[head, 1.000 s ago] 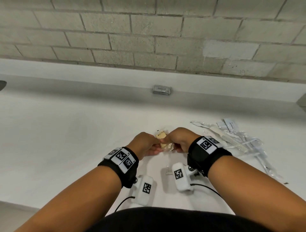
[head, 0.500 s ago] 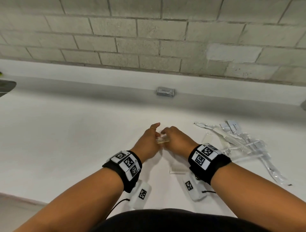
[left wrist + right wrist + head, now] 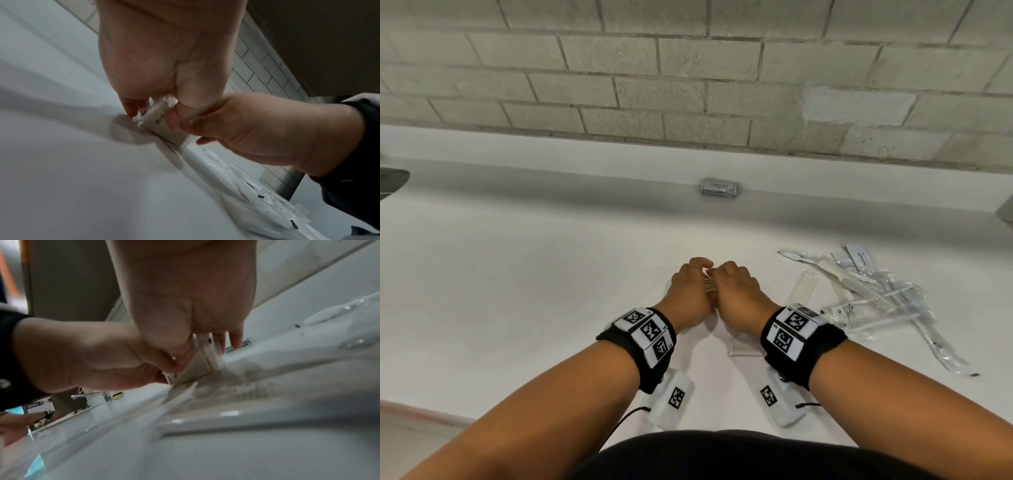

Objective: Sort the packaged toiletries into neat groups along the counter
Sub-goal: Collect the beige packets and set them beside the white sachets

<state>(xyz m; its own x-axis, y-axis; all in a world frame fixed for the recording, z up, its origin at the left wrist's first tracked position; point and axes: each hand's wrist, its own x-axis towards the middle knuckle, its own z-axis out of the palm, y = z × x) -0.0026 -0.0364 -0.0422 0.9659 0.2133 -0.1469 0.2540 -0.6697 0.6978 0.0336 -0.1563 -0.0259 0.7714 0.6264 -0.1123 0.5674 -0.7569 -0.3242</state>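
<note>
Both hands meet at the middle of the white counter (image 3: 517, 291) around a small stack of beige soap packets (image 3: 710, 283). My left hand (image 3: 700, 274) grips the stack from the left and my right hand (image 3: 722, 274) grips it from the right. In the left wrist view the front packet (image 3: 164, 128), printed "Bath Soap", stands on edge and touches the counter, pinched between thumb and fingers. The right wrist view shows the same stack (image 3: 201, 363), blurred. A loose heap of clear-wrapped toiletries (image 3: 876, 298) lies to the right.
A flat stack of grey packets (image 3: 719, 187) leans at the back ledge under the brick wall. A wrapped comb (image 3: 744, 346) lies by my right wrist, and a clear packet (image 3: 804, 286) sits just right of my hands. The counter's front edge is near my body.
Both hands moved forward, away from my body, and lowered the soap packets to the counter. The wrapped comb by my right wrist came into view.
</note>
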